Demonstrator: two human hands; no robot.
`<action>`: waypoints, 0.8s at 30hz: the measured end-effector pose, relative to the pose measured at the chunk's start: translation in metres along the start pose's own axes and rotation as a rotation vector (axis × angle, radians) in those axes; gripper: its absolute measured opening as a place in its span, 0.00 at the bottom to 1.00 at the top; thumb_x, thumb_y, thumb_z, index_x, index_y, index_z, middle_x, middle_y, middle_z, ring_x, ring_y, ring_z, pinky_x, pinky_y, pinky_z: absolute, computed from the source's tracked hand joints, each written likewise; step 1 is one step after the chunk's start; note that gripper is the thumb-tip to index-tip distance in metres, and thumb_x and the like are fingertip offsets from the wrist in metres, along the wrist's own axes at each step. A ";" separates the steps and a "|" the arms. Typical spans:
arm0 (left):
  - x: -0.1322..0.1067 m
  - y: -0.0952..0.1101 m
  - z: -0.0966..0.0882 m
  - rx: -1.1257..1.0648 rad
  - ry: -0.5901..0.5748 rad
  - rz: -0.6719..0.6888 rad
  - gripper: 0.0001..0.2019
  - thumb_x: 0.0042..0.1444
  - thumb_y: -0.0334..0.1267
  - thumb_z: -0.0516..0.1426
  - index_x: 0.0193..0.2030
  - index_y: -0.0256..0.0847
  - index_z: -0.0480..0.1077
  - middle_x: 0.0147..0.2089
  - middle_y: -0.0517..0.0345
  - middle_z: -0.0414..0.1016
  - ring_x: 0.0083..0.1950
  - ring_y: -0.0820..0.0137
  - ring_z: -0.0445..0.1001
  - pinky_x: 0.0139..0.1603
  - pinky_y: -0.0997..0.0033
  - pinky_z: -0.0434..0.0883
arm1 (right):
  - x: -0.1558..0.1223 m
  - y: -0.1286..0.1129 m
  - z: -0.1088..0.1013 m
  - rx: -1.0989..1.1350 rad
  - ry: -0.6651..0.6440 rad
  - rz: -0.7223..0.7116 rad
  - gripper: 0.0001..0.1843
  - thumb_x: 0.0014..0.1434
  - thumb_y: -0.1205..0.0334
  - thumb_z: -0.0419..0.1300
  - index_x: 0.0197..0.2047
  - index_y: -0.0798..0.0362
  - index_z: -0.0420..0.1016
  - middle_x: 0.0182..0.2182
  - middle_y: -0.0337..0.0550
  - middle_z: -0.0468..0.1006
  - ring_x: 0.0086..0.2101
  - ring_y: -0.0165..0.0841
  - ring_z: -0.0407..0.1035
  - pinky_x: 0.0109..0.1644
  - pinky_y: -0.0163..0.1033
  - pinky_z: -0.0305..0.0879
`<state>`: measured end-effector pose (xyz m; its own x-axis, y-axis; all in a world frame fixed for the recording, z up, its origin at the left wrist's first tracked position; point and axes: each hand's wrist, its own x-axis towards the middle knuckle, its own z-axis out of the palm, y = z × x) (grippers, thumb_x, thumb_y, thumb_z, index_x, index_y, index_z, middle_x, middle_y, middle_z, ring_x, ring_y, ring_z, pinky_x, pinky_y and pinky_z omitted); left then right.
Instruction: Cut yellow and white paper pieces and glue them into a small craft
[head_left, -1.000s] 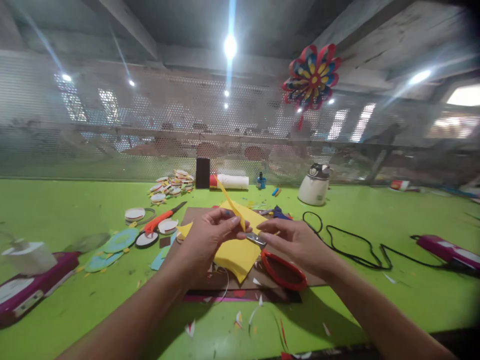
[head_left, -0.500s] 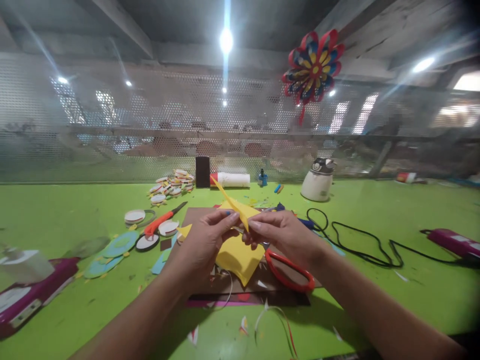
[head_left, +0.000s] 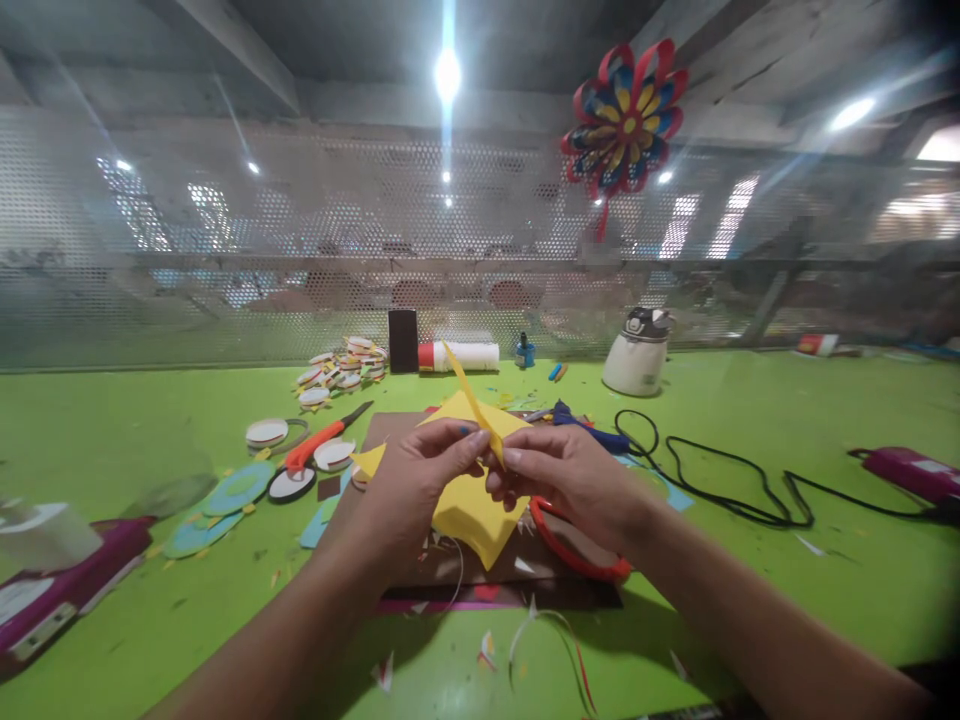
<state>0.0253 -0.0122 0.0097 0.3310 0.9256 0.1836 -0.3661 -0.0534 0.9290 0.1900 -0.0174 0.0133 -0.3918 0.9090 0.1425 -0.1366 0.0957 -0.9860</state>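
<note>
Between my two hands stands a folded strip of yellow paper (head_left: 466,392), edge toward me, its tip pointing up and left. My left hand (head_left: 427,460) pinches its lower end from the left, thumb and forefinger pressed together. From the right, my right hand (head_left: 574,470) pinches the same end, with the other fingers curled beneath. Under the hands a yellow sheet (head_left: 480,515) lies on a brown board (head_left: 352,530), partly covered by them. A red loop (head_left: 581,558), like a scissor handle, sits by my right wrist.
Left are an orange-handled knife (head_left: 315,447), white discs (head_left: 334,455) and light-blue rings (head_left: 238,488). A blue glue gun (head_left: 589,430) with a black cord (head_left: 739,490) lies right. Behind stand a phone-like dark slab (head_left: 403,342), a white roll (head_left: 469,357) and a white jug (head_left: 636,360). Paper scraps litter the front.
The folded yellow paper has turned more upright, and its tip has moved right. Both hands keep their pinch and have shifted only slightly. The camera view has moved a little.
</note>
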 end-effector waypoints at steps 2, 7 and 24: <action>-0.001 0.000 0.001 0.002 -0.013 -0.014 0.08 0.52 0.41 0.62 0.32 0.38 0.75 0.28 0.57 0.75 0.29 0.71 0.73 0.33 0.70 0.70 | 0.000 0.002 0.001 -0.019 0.034 -0.004 0.06 0.53 0.61 0.63 0.28 0.54 0.77 0.24 0.39 0.77 0.27 0.28 0.69 0.36 0.37 0.65; 0.002 -0.006 -0.003 0.096 0.038 -0.048 0.11 0.52 0.43 0.62 0.37 0.38 0.75 0.34 0.54 0.77 0.33 0.71 0.73 0.37 0.71 0.68 | 0.001 0.006 -0.003 -0.359 0.107 -0.114 0.06 0.55 0.61 0.61 0.29 0.55 0.74 0.24 0.37 0.73 0.27 0.28 0.66 0.35 0.37 0.63; 0.002 -0.008 -0.002 -0.019 0.071 -0.080 0.07 0.52 0.38 0.61 0.34 0.36 0.78 0.37 0.50 0.80 0.37 0.70 0.75 0.41 0.71 0.69 | 0.008 0.013 -0.019 0.017 0.203 -0.115 0.09 0.52 0.58 0.67 0.29 0.55 0.76 0.23 0.36 0.75 0.25 0.26 0.68 0.35 0.36 0.65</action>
<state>0.0269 -0.0087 0.0017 0.2976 0.9509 0.0853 -0.3579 0.0283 0.9333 0.2026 -0.0011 0.0000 -0.1820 0.9556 0.2316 -0.1858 0.1978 -0.9625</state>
